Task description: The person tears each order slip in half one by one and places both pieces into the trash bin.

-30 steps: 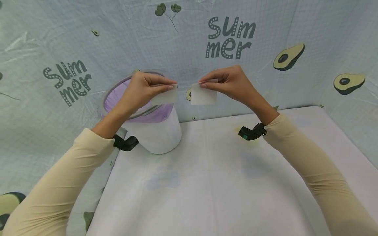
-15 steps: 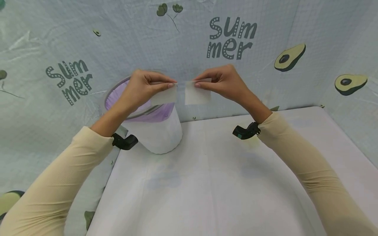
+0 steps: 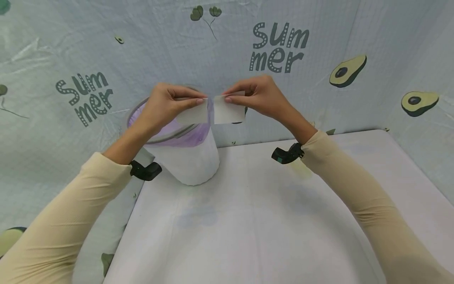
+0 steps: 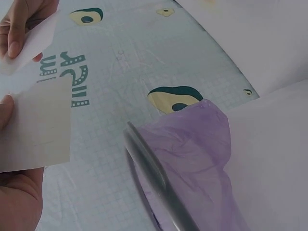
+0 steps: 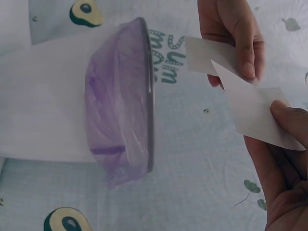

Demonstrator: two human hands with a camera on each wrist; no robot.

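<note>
In the head view my left hand [image 3: 201, 101] pinches a small white paper piece [image 3: 193, 115] by its top edge. My right hand [image 3: 226, 98] pinches a second white paper piece [image 3: 229, 113] the same way. The two pieces hang side by side, almost touching, just over the right rim of a white bin [image 3: 193, 163] lined with a purple bag [image 3: 166, 130]. The left wrist view shows the left piece [image 4: 36, 127] beside the purple bag [image 4: 190, 154]. In the right wrist view the right piece [image 5: 255, 115] overlaps the left piece [image 5: 207, 55], near the bin's rim [image 5: 150, 96].
The bin stands at the back left corner of a white table [image 3: 255, 228]. A pale printed sheet with avocados and "Summer" lettering [image 3: 278, 47] walls the table at the back and sides. Black wrist cameras [image 3: 285, 154] sit on both forearms.
Both hands have drifted left and the gap between them has closed; the right paper piece now hangs right next to the left one, over the bin's rim.
</note>
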